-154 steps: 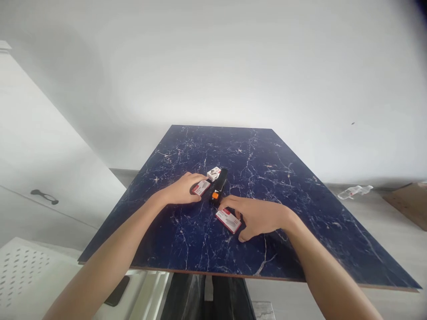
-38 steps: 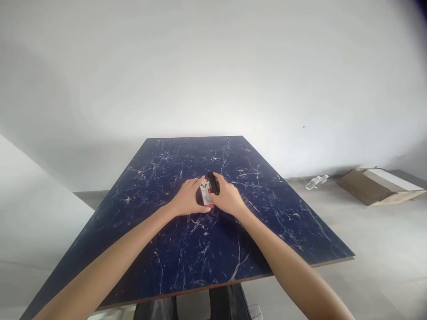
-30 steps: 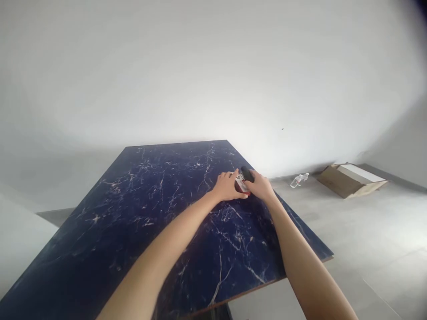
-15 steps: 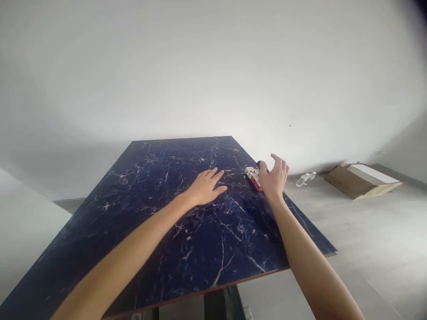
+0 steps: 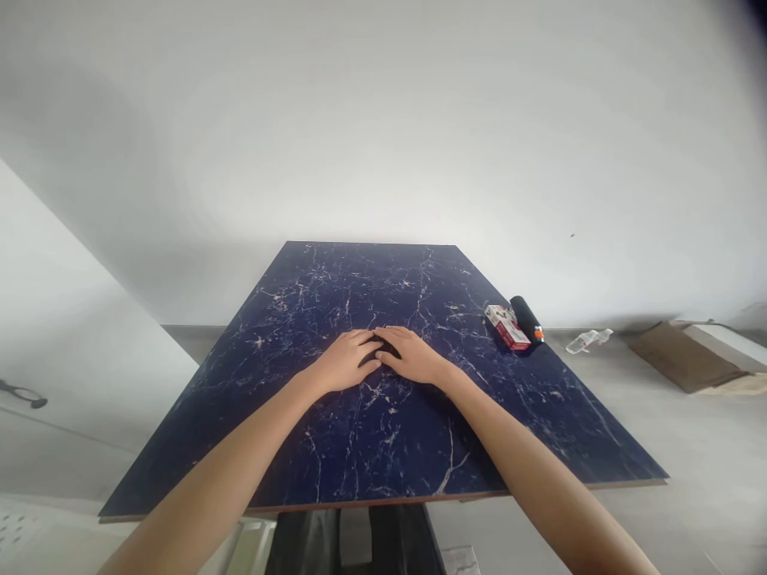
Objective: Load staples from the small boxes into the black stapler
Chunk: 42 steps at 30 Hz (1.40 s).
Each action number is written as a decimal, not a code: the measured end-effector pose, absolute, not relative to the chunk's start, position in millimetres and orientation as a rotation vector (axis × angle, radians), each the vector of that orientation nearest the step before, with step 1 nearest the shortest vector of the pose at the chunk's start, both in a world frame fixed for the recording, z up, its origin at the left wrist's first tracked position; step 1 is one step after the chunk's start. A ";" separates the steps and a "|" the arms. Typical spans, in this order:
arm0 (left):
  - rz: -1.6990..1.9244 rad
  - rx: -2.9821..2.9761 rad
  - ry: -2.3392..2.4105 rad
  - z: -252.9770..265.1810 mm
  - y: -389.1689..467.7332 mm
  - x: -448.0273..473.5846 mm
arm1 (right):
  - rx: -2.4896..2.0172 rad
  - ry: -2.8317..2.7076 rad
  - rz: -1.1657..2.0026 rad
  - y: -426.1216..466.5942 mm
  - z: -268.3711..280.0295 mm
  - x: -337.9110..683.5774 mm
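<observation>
My left hand (image 5: 344,361) lies flat on the dark blue, marble-patterned table (image 5: 371,287), its fingers stretched out to the right. From the other side my right hand (image 5: 412,355) rests on the same surface, fingers extended, and the fingertips of both hands meet near the middle. Neither hand holds anything. Off to the right, near the table's side edge, a small red and white box (image 5: 508,327) sits beside a black cylinder (image 5: 526,319) with an orange spot at its near end. I cannot make out what the cylinder is.
A pale wall (image 5: 371,144) stands behind the table. On the floor to the right are clear plastic bottles (image 5: 584,342) and a brown cardboard box (image 5: 677,351). Black legs or a seat (image 5: 305,543) show under the table's front edge.
My right hand has left the red and white box and black cylinder and moved left to meet my left hand. The view has turned left, showing more on that side.
</observation>
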<state>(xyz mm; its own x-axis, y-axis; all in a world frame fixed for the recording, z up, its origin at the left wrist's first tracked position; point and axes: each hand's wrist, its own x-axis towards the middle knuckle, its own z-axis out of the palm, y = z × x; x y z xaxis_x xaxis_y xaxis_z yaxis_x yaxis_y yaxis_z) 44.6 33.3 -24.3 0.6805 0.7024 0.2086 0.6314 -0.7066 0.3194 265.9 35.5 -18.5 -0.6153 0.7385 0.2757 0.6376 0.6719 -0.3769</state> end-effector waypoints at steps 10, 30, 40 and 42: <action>0.469 2.712 1.165 -22.6 29.8 46.5 | -1.188 -2.438 0.537 29.4 -15.6 274.7; 0.353 2.613 1.212 -32.6 37.9 47.8 | -1.122 -2.484 0.459 28.4 -5.4 280.5; 0.613 2.531 1.348 -14.9 40.8 9.4 | -1.989 -1.373 -0.262 62.7 19.9 438.5; 0.665 2.463 1.426 -13.1 40.7 -5.3 | -2.205 -1.209 -0.119 61.6 12.7 462.8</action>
<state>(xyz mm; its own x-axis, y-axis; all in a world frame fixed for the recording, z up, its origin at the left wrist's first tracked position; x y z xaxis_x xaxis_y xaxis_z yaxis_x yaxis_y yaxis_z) -5.3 40.7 -13.1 0.4273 0.8619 0.2731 0.7629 -0.5059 0.4026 462.8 61.6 12.7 0.5783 0.7341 0.3559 0.7895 -0.3936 -0.4710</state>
